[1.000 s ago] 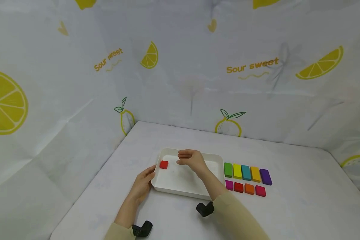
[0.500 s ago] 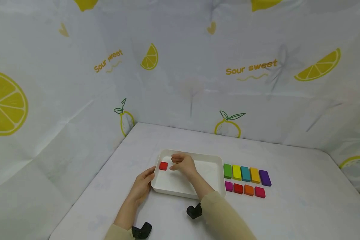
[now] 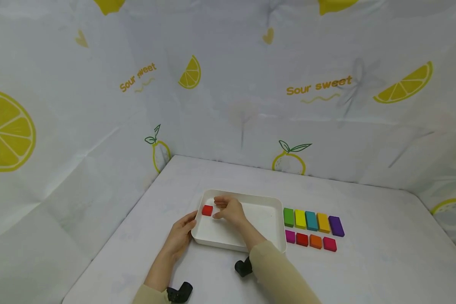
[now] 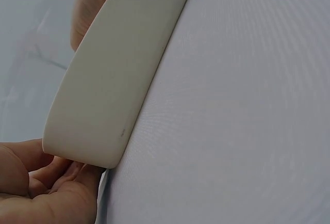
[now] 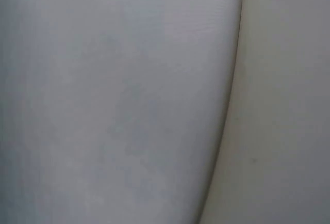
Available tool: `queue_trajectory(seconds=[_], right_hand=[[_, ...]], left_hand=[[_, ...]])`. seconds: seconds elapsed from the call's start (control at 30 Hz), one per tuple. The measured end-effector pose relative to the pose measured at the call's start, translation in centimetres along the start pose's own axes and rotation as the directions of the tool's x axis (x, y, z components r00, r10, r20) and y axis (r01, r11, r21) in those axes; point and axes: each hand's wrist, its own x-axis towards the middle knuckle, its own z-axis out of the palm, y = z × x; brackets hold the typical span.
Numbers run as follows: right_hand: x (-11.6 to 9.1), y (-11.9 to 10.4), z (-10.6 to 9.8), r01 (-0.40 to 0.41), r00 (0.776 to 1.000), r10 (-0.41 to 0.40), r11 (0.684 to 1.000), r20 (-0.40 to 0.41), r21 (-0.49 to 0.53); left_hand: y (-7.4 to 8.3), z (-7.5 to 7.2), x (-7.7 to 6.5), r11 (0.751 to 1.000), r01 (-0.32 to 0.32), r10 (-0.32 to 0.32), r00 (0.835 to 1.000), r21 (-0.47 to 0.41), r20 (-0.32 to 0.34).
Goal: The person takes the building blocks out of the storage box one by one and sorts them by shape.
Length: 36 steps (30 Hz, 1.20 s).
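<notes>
At the left edge of the white tray (image 3: pixel 235 244), my left hand (image 3: pixel 179 236) holds the side, thumb and fingers at the rim. The left wrist view shows curled fingers (image 4: pixel 67 198) against the end of the tray wall (image 4: pixel 103 79). A red block (image 3: pixel 207 210) sits inside the tray near its left side. Over the tray, just right of that block, is my right hand (image 3: pixel 232 211), its thumb apart from the other fingers and nothing visible between them. The right wrist view has the tray wall (image 5: pixel 278 105) but not the fingers.
Right of the tray, one row has green (image 3: pixel 288 217), yellow (image 3: pixel 300 218), teal (image 3: pixel 311 221), amber (image 3: pixel 323 222) and purple (image 3: pixel 336 226) blocks. Nearer me lie magenta (image 3: pixel 290 236), red (image 3: pixel 302 239), orange (image 3: pixel 316 241) and pink (image 3: pixel 329 243) ones. Lemon-printed sheeting (image 3: pixel 228 97) surrounds the table.
My right hand has moved left across the tray and comes close to the red block inside it. The left hand stays at the tray's edge.
</notes>
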Motion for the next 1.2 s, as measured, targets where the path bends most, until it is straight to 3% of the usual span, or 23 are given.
queue_trajectory(seconds=[0.13,0.37,1.2], right_hand=[[-0.1,-0.4,0.8,0.037,0.999,-0.037,0.999,0.027,-0.001],[-0.2,-0.6,1.6,0.01,0.999,-0.01,1.0,-0.035,-0.012],[-0.3,-0.3,1.8,0.053,0.995,-0.06,0.995,-0.085,-0.081]], left_hand=[[0.0,0.0,-0.1,1.0,-0.003,0.003,1.0,-0.004,0.003],[-0.1,0.0,-0.3,1.0,-0.012,0.012,1.0,-0.006,0.003],[0.2,-0.1,-0.2,1.0,-0.013,0.013,1.0,-0.009,0.008]])
